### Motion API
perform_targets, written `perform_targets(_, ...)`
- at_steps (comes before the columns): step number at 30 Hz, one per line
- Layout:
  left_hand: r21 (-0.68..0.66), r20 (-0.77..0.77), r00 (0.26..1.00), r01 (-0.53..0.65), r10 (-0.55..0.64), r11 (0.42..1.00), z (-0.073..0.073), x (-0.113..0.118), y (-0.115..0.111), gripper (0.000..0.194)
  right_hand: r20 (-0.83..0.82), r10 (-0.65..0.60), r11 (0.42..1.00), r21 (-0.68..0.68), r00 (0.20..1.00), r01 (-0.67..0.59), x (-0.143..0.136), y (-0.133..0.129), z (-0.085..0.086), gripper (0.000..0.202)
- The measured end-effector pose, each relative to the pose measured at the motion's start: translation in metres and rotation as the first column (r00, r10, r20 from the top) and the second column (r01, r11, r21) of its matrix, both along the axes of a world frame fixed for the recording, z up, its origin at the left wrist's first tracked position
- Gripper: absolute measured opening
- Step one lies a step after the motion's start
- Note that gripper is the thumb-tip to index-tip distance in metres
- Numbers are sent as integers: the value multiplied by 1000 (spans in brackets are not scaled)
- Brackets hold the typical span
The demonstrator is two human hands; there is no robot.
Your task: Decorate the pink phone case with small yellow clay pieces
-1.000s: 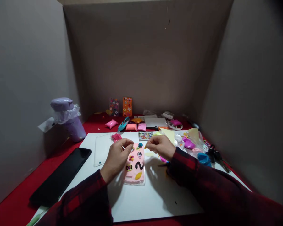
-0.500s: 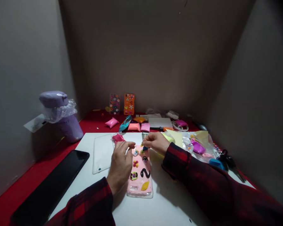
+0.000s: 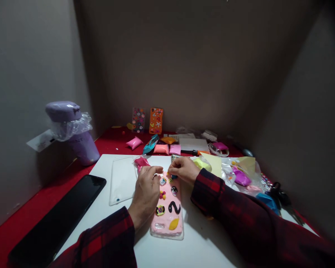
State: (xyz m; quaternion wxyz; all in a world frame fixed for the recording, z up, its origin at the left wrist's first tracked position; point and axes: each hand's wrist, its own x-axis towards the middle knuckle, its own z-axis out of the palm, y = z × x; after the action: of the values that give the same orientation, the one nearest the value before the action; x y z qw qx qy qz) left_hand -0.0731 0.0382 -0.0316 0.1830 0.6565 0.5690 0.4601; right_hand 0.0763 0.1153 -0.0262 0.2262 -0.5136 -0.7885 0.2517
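Note:
A clear phone case coated in pink clay [image 3: 167,219] lies lengthwise before me on the white board. It carries small clay shapes: a black squiggle [image 3: 174,207], a yellow leaf [image 3: 173,224], a flower [image 3: 162,195] and several others. My left hand [image 3: 147,190] rests along the case's left edge, index finger and thumb apart, nothing visible between them. Over the far end, my right hand [image 3: 184,170] has thumb and forefinger pinched together. Whatever is in that pinch is too small to make out. A blue clay piece [image 3: 174,176] shows just under those fingertips.
Left of the case lie another clear case [image 3: 123,182] and a black phone [image 3: 61,219]. A purple tumbler [image 3: 83,145] stands at far left. Clay packets [image 3: 161,149] and two decorated cases [image 3: 156,121] are at the back. Bags [image 3: 241,176] and keys [image 3: 292,212] lie right.
The view has shifted slightly, so the things at the back and right appear further right. Both hands stay at the far end of the pink case, nearly unmoved.

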Motion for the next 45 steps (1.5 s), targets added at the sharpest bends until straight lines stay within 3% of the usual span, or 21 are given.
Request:
perform_targets(9,-22,-12,1000,12,-13,1000,-4,3,3,26,152,124,966,207,981,-154,1,2,5,12)
perform_targets(20,-18,50,999,-10,10,1000,-4,3,4,31,174,189,935,270,967,-231,0,-1,8,12)
perform_targets(29,-25,113,990,-79,82,997,-6,-1,6,28,94,146,953,253,985,-166,-3,-11,22,10)
perform_targets(34,-41,208,976,-56,63,998,-6,-3,6,26,28,118,965,232,993,-121,2,-27,33,11)
perform_targets(45,-55,241,970,-23,35,998,-8,-1,3,21,-23,8,994,112,1000,-5,23,-53,28,13)
